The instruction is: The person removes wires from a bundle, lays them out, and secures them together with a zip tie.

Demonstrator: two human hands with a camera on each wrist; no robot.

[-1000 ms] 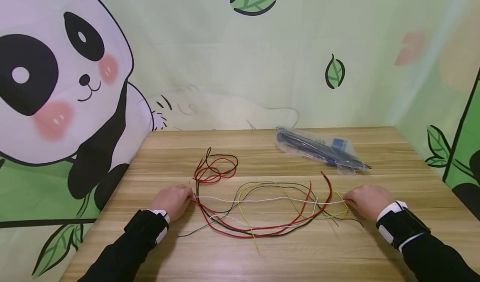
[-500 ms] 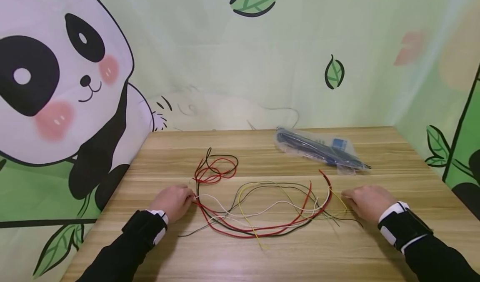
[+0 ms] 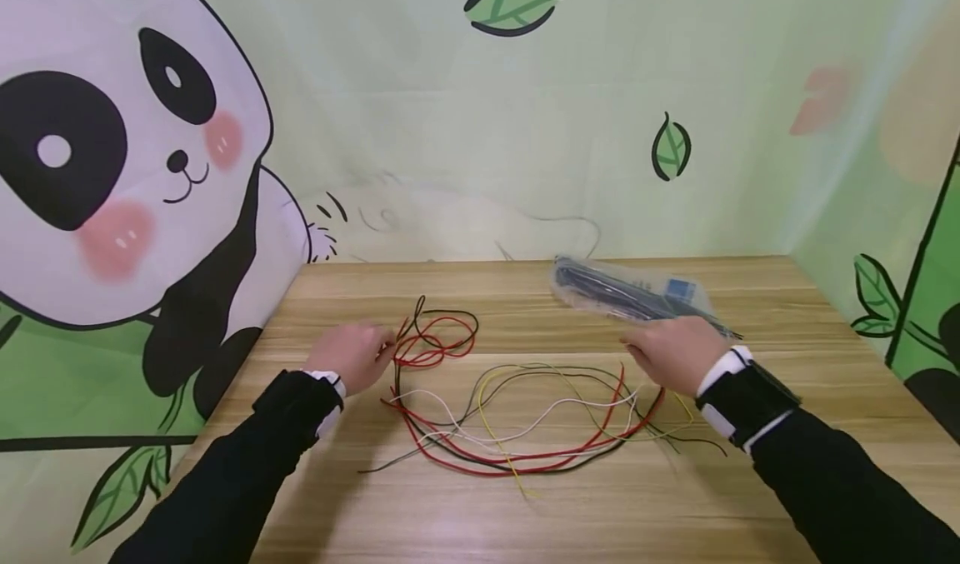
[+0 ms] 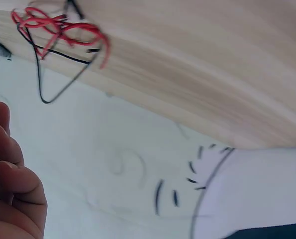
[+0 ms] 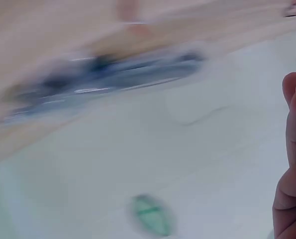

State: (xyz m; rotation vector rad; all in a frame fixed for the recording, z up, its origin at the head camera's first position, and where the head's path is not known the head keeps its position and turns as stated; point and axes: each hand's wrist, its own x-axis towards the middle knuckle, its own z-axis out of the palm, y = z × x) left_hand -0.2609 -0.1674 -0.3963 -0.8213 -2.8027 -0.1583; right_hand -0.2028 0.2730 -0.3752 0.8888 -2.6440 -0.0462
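Red and black wires (image 3: 525, 469) curve across the wooden table in a loose arc, with a white wire (image 3: 555, 404) and a yellow wire (image 3: 483, 418) among them. Their other part forms a small tangled coil (image 4: 63, 32) at the left. My left hand (image 3: 351, 356) is beside this coil in the head view, fingers loosely bent and nothing visible in them. Above the right end of the wires, my right hand (image 3: 675, 351) hovers with relaxed fingers, overlapping the near side of the plastic bag. No held thing shows in its wrist view.
A clear plastic bag (image 3: 615, 289) of long dark blue strips lies at the back right of the table (image 3: 360, 285). Behind the table hangs a cloth backdrop (image 3: 450, 131) printed with a panda and leaves.
Both hands have let go of the white wire, which has slackened onto the table. The left hand has moved back towards the coil; the right hand has lifted and shifted left and back.
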